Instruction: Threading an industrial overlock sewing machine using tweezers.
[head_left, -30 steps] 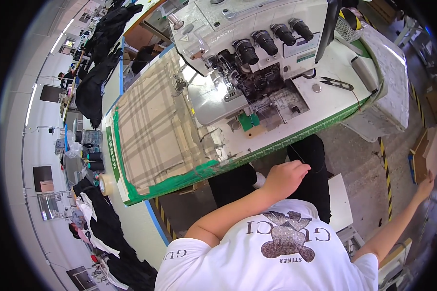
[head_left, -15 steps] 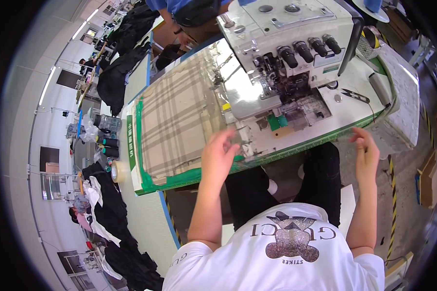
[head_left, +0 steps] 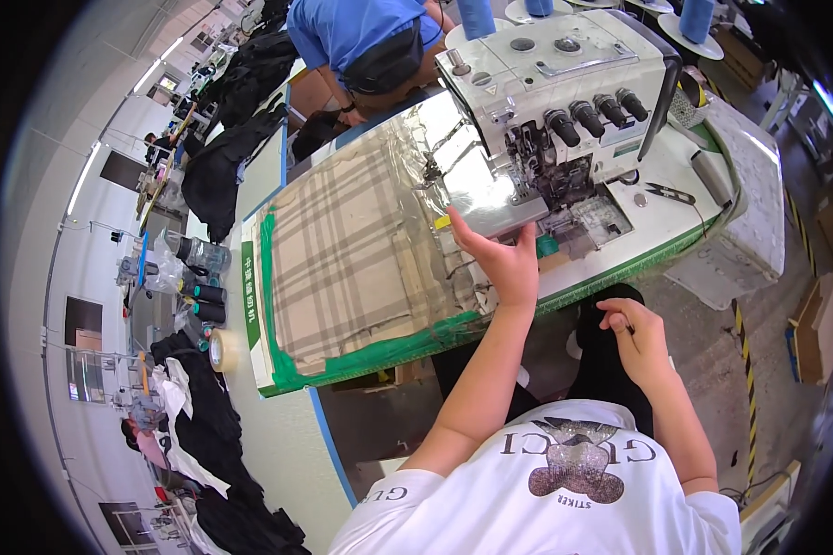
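Note:
A white overlock sewing machine stands on the table, its looper area uncovered below several black tension knobs. At the front edge of its shiny metal cover plate is my left hand, thumb and fingers spread apart and touching or nearly touching the plate. My right hand hovers over my lap, just off the table's front edge, fingers curled in. A small dark sliver shows by those fingers, too small to make out. Thread snips lie right of the machine.
Plaid cloth under clear plastic covers the table's left part, edged with green tape. A clear tape roll and dark thread cones stand further left. Beyond the machine a person in blue bends over. A cardboard box sits at right.
My left hand has moved right and forward to the cover plate. My right hand has come back left toward my lap, its fingers now curled. The view has shifted slightly.

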Demonstrator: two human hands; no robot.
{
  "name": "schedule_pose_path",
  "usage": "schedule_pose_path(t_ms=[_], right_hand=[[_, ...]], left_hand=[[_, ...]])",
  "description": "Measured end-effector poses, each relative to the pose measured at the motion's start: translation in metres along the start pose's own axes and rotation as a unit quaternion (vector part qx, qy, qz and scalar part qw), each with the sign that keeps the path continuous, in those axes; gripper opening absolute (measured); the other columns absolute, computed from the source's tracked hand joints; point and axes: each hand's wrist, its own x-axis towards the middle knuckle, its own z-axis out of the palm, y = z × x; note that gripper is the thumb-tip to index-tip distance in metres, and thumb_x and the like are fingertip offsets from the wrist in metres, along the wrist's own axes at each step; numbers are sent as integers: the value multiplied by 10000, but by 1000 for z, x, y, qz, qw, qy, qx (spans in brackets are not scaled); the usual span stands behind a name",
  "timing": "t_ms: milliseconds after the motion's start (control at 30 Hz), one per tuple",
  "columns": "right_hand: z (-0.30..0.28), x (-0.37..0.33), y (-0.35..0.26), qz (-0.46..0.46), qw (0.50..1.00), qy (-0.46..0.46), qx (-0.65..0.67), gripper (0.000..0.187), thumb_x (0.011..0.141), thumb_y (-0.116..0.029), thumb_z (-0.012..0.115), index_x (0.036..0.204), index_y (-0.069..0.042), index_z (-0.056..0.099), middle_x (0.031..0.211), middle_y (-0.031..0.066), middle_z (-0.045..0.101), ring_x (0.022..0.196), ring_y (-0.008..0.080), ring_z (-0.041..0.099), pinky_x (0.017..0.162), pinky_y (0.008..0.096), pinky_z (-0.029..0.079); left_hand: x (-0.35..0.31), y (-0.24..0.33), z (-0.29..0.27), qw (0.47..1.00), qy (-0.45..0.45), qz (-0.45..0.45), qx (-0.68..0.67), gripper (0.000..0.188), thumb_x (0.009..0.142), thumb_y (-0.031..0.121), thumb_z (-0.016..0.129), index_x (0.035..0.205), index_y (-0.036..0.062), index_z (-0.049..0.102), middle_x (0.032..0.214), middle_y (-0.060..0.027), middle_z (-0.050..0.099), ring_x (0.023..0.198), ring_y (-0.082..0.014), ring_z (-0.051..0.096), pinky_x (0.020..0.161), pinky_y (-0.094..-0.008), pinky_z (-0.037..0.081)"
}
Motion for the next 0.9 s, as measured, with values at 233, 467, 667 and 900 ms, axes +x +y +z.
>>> schedule_pose_path(t_ms=[233,467,667,900], right_hand=[[-1,-8,4,-8,1000,-1,-20,245,839,88,565,1062,22,645,822,129,628,761,237,658,723,316,521],[-1,-9,7,11,1000,-3,-17,231,848,78,566,1057,22,647,811,127,631,754,235,660,720,315,522],[0,-2,6,11,1000,-17,-23,206,874,47,568,1062,19,649,827,133,639,756,232,664,717,313,522],[1,6,6,32,999,-15,-26,161,974,-81,567,1066,23,650,854,130,657,760,202,667,718,300,522]], left_hand=[[7,-8,-20,999,-44,18,24,1135,743,57,818,1556,52,26,1517,-274,191,1394,-445,275,1139,-503,279],[34,-20,-60,979,-113,-119,-120,1222,726,-40,792,1564,187,-67,1489,-212,331,1343,-312,406,1108,-433,368],[82,-51,-107,960,-173,-142,-169,1163,714,-100,767,1567,192,33,1512,-173,315,1364,-292,392,1129,-431,353],[113,-23,-135,989,-30,23,141,540,800,-96,602,1290,129,613,1420,-141,441,1275,-312,481,1077,-416,385]])
